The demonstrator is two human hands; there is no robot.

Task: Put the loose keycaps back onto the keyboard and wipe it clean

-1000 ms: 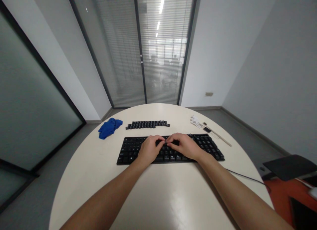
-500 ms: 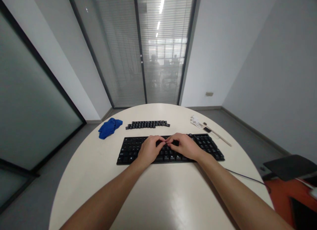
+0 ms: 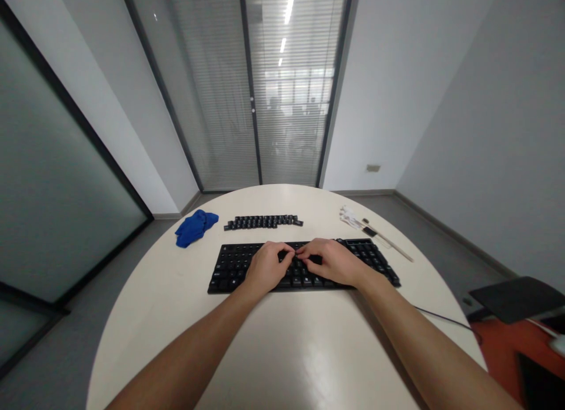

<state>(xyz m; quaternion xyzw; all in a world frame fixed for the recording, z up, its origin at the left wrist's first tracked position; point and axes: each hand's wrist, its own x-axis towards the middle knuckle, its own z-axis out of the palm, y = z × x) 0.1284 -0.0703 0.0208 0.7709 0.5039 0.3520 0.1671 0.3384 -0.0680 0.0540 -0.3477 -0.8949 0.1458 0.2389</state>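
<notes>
A black keyboard (image 3: 229,266) lies across the table in front of me. Above its middle, my left hand (image 3: 270,266) is pinched, thumb and fingertips together. My right hand (image 3: 329,262) faces it with its fingertips also pinched, nearly meeting the left ones. Whatever sits between the fingertips is too small and dark to make out. Behind the keyboard, several loose black keycaps (image 3: 262,222) stand in uneven rows.
A crumpled blue cloth (image 3: 194,227) lies at the back left of the round white table (image 3: 176,339). Toward the back right are white cotton swabs (image 3: 348,216), a small black piece (image 3: 369,231) and a thin wooden-handled brush (image 3: 392,244). A black cable (image 3: 441,317) runs off the right edge.
My right hand has shifted very slightly to the right, so its fingertips are a little farther from the left ones. The left hand stays almost in place.
</notes>
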